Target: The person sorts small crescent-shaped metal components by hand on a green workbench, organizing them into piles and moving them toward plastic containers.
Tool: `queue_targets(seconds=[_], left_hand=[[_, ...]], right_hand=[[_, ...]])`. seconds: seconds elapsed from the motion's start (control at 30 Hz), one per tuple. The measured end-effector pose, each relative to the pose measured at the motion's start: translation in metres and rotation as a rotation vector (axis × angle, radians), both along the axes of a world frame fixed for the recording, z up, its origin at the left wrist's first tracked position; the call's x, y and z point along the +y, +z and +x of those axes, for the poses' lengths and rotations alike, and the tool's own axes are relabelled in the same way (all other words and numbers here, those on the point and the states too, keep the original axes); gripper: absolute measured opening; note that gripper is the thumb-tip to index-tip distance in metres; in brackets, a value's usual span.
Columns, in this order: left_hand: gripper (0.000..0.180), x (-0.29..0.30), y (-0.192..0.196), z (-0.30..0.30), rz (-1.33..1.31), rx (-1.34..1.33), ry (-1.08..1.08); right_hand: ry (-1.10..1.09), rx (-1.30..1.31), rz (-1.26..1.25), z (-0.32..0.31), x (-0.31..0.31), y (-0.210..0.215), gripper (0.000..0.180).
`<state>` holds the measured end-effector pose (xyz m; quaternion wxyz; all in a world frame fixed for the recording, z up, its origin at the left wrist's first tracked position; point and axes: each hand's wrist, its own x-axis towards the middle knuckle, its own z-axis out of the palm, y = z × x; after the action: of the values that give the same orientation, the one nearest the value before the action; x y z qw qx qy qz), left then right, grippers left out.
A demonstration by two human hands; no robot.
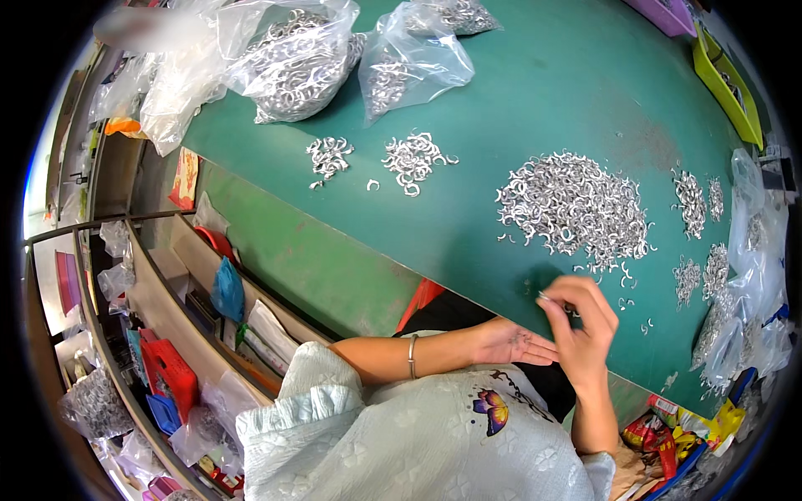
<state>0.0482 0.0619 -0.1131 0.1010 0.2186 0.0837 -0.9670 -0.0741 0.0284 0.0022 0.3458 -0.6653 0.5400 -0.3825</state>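
Observation:
My right hand is raised over the table's near edge, its thumb and forefinger pinching a small silvery curved metal piece. Just beside it, my left hand lies palm up with the fingers stretched out. Small dark marks or bits show on that palm, too small to name. Its fingertips are partly hidden behind my right hand. Beyond both hands spreads a large pile of curved metal pieces on the green table. A few loose pieces lie between that pile and my right hand.
Two smaller piles lie to the left, and several little heaps to the right. Filled clear bags stand at the far left; plastic bags hang over the right edge. A yellow-green basket stands far right.

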Motion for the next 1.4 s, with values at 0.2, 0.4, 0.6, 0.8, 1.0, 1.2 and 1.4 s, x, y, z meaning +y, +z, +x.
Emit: queue_targets(seconds=[0.2,0.4,0.6,0.8,1.0,1.2,1.4], left_hand=[[0.046,0.0,0.004,0.001,-0.099,0.143,0.043],[0.051,-0.003,0.007,0.002,-0.159,0.165,-0.017],[0.055,-0.006,0.009,0.007,-0.134,0.131,-0.011],[0.053,0.006,0.002,-0.002,-0.126,0.103,-0.049],[0.054,0.008,0.013,-0.008,-0.113,0.041,-0.084],[0.054,0.008,0.023,-0.008,-0.165,0.019,-0.074],[0.052,0.012,0.024,-0.005,-0.169,0.034,-0.049]], right_hand=[[0.269,0.112,-0.162,0.064,-0.082,-0.016,0.012],[0.146,-0.02,-0.055,0.062,-0.1,0.004,0.016],[-0.097,0.039,0.052,-0.016,-0.042,0.024,0.013],[-0.102,0.375,0.085,-0.057,0.03,0.008,0.031],[-0.147,0.486,-0.148,-0.056,0.043,-0.023,0.022],[-0.257,0.292,-0.101,-0.062,0.042,-0.029,0.015],[-0.26,0.185,-0.086,-0.051,0.028,-0.016,0.014]])
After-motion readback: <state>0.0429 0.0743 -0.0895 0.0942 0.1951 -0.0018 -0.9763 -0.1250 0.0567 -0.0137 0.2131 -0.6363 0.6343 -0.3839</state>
